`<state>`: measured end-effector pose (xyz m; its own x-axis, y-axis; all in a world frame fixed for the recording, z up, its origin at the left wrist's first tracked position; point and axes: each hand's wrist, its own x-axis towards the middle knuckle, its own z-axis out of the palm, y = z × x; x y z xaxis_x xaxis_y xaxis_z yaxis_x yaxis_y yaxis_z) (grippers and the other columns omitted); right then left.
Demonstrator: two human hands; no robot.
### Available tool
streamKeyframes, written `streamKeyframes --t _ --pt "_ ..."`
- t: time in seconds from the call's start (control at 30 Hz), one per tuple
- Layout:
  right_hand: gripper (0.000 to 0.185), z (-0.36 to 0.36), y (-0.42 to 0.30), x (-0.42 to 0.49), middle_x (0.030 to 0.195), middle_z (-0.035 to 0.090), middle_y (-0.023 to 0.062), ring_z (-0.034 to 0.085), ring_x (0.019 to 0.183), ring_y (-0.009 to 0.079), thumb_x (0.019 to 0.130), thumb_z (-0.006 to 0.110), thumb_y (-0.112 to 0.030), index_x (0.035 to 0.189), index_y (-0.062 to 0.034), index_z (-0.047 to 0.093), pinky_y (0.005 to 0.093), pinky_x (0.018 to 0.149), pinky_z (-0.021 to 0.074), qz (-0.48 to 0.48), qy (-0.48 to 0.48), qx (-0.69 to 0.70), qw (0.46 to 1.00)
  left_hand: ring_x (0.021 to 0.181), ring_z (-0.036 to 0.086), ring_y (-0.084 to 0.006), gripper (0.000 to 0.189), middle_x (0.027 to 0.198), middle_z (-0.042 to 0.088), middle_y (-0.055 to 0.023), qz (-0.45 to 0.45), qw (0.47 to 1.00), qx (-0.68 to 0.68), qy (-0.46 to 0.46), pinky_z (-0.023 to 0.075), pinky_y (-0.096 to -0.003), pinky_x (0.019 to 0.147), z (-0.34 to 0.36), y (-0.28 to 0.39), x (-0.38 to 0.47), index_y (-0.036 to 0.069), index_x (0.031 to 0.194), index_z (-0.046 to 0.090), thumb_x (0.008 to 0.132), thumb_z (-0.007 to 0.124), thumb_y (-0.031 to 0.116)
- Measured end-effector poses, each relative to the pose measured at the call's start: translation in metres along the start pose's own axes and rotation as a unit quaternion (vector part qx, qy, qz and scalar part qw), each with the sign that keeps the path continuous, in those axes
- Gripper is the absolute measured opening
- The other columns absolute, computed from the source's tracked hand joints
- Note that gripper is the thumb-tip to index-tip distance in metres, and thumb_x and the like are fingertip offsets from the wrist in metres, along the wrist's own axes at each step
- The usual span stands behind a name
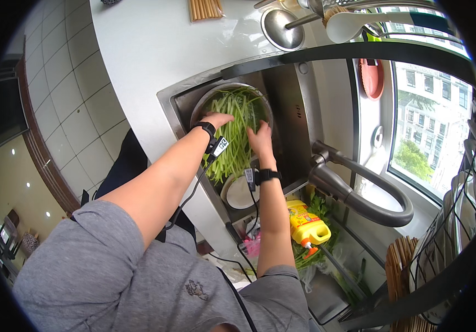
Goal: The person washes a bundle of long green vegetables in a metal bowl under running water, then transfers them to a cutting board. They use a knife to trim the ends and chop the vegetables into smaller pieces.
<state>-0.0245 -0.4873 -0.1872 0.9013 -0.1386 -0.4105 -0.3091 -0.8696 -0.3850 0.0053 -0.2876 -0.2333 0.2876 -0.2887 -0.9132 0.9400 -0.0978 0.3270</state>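
Note:
A round metal bowl (pixel 196 108) stands in the steel sink, filled with long green leafy-vegetable stems (pixel 231 145) that hang over its near side. My left hand (pixel 218 119) lies on the left part of the stems, its thumb side showing and its other fingers largely hidden. At the bowl's right side is my right hand (pixel 262 139), thumb and fingers apart, touching the edge of the stems; nothing shows gripped in it. Below the bowl, a smaller round pale vessel (pixel 240 193) sits partly under the stem ends. Both wrists wear black straps with cabled devices.
A grey faucet (pixel 346 182) arches at the right. Beside my right forearm lies a yellow pump bottle (pixel 309 224) among greens. A metal ladle (pixel 282 29) and packaged wooden chopsticks (pixel 206 10) rest on the white counter (pixel 150 45). A dish rack and more chopsticks (pixel 400 265) stand lower right.

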Motion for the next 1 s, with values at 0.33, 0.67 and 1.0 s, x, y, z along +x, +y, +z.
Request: streamKeyframes --t 0.33,0.67,1.0 --pt "0.074 0.080 -0.032 0.012 0.147 0.029 0.0373 0.025 0.139 0.0492 0.097 0.044 -0.053 0.152 -0.0072 0.025 0.0509 0.114 0.0258 0.059 -0.174 0.202 0.962 0.143 0.029 -0.0272 0.074 0.158 0.029 -0.0114 0.043 0.987 -0.155 -0.009 0.0292 -0.0421 0.111 0.008 -0.001 0.025 0.015 0.157 0.015 0.100 0.034 0.057" --pt "0.068 0.078 -0.027 0.002 0.143 0.035 0.0329 0.031 0.132 0.0472 0.098 0.049 -0.041 0.151 -0.0050 0.024 0.0494 0.113 0.0249 -0.009 -0.129 0.208 0.970 0.150 0.003 -0.0277 0.088 0.164 0.004 -0.0128 0.033 0.985 -0.169 0.012 0.0120 -0.0490 0.118 0.028 0.006 0.003 0.009 0.156 0.003 0.096 0.035 0.065" --pt "0.071 0.051 -0.011 0.014 0.139 0.035 0.0341 0.044 0.123 0.0508 0.091 0.062 -0.043 0.144 -0.0043 0.033 0.0493 0.103 0.0394 0.158 0.105 0.112 0.975 0.122 0.052 -0.0339 0.057 0.136 0.051 -0.0213 0.007 0.983 0.028 0.183 0.0447 -0.0448 0.095 0.003 0.013 0.021 0.002 0.141 0.043 0.096 0.054 0.037"
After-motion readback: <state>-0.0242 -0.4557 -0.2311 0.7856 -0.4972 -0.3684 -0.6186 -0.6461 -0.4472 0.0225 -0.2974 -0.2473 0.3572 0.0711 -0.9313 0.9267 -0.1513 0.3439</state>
